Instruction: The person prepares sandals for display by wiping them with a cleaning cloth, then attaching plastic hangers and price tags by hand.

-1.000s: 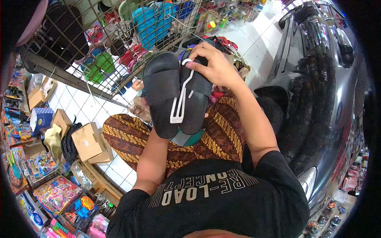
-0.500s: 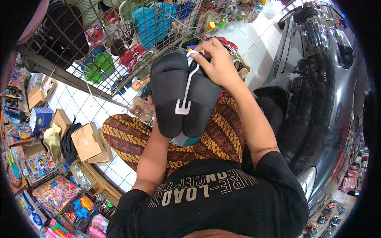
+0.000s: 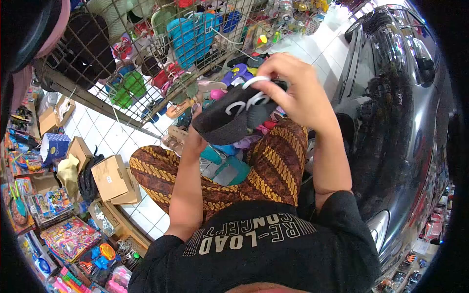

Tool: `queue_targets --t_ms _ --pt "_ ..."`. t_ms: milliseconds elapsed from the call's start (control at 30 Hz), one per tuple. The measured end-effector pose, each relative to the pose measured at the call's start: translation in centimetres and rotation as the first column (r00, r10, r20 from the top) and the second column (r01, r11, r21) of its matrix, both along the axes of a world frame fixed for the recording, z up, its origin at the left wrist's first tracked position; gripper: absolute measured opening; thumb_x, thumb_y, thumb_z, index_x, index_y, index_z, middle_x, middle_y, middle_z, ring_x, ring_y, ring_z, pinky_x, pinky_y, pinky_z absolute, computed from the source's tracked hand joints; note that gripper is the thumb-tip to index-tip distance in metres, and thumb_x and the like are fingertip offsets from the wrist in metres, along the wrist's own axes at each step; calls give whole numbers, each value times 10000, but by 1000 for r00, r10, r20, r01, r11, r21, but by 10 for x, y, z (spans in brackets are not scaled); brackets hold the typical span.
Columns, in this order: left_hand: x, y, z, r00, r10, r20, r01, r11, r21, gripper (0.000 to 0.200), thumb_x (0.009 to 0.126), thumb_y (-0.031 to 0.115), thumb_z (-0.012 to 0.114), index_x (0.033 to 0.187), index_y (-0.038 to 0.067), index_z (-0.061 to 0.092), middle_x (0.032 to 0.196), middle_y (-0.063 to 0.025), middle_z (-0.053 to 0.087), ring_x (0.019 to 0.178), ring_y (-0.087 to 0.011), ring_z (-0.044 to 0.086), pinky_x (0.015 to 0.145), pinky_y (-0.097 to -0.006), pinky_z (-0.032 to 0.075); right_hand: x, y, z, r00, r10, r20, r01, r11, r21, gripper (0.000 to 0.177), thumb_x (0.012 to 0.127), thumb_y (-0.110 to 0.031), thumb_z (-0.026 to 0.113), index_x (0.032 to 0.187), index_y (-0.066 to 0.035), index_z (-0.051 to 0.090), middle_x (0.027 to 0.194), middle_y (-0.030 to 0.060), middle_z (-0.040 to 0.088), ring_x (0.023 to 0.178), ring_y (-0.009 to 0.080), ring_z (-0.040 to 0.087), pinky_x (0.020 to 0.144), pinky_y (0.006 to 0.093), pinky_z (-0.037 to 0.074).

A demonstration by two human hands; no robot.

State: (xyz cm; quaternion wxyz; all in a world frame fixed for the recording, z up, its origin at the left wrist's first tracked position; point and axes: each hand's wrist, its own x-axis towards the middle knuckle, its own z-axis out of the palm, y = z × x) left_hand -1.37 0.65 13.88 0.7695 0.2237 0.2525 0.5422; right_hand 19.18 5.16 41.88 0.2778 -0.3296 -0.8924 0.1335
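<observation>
A pair of black slide sandals [image 3: 222, 126] is tilted in front of my chest, seen edge-on with the straps partly hidden. My left hand [image 3: 196, 134] grips the sandals at their left side, its fingers mostly out of sight behind them. Between thumb and fingers, my right hand [image 3: 293, 88] pinches the white plastic hanger [image 3: 256, 81] at the top of the pair. Curved white pieces of the hanger also show between the sandals. Under the sandals, teal and grey footwear [image 3: 227, 168] lies between my legs.
Coloured sandals hang on a wire mesh rack [image 3: 146, 63] ahead, with more footwear heaped below it. A black car [image 3: 395, 127] stands close on the right. Cardboard boxes [image 3: 110, 176] and packaged toys [image 3: 71, 237] lie to the left on and beside the white tiled floor.
The sandals have turned from facing me flat to a tilted, edge-on view. My right hand has risen slightly to the right with the hanger, and the teal footwear below is more exposed.
</observation>
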Motion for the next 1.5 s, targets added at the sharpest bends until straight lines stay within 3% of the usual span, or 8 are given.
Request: queue_targets --t_ms 133,200,433,767,867,1100,1300,1500 --pt "-11 -1 -44 870 284 -404 -352 930 -104 564 921 519 522 1276 82 541 1302 -60 536 1223 -219 479 1028 -436 339 10 14 5 999 -34 7 32 979 199 174 851 -243 703 900 -87 644 849 61 628 897 279 580 805 417 399" --pt "-14 0 -58 891 316 -327 -445 754 -483 510 908 484 549 1241 97 547 1215 -37 557 1144 -191 496 993 -405 333 18 30 1 999 -45 -2 44 981 190 163 858 -245 699 909 -94 662 868 51 645 895 272 585 806 413 397" --pt "-1 -7 -21 925 262 -275 -360 837 -412 517 930 538 478 1214 117 570 1177 -27 597 1101 -195 529 945 -395 358 29 57 40 989 16 -146 28 955 295 175 868 -260 686 900 -87 691 853 58 682 871 260 611 799 402 430" --pt "11 -28 144 954 283 -99 -223 892 393 953 736 435 819 1471 110 306 1473 -129 440 1297 -294 488 1081 -490 403 -33 10 178 856 256 -450 -222 967 127 109 893 -119 688 944 -23 683 800 -7 647 717 44 535 650 214 420" --pt "-2 -37 148 895 378 236 -445 721 531 825 799 268 811 1445 58 344 1472 -115 401 1338 -284 435 1129 -475 348 -61 7 213 748 405 -526 -379 911 164 150 930 -144 658 984 -7 680 791 26 700 705 60 628 631 203 478" --pt "-39 -79 241 504 863 -36 -519 336 786 672 932 290 642 1466 41 318 1395 -125 499 1304 -298 487 1119 -478 372 -138 11 294 767 529 -363 -427 844 326 365 873 -359 692 967 -6 714 799 53 694 741 113 631 703 273 494" --pt "-27 -81 358 454 873 177 -754 271 598 343 985 211 577 1248 -7 544 1173 -71 621 1009 -152 621 846 -288 510 -195 1 365 892 313 -325 -217 929 300 256 834 -238 727 920 0 760 761 112 715 660 153 631 628 287 502" --pt "-35 -67 408 539 819 196 -759 372 534 311 982 235 592 1219 36 558 1106 -83 650 911 -163 672 640 -307 587 -245 41 392 900 360 -247 -281 910 304 252 788 -247 762 859 -4 755 710 98 703 616 154 625 595 300 500"
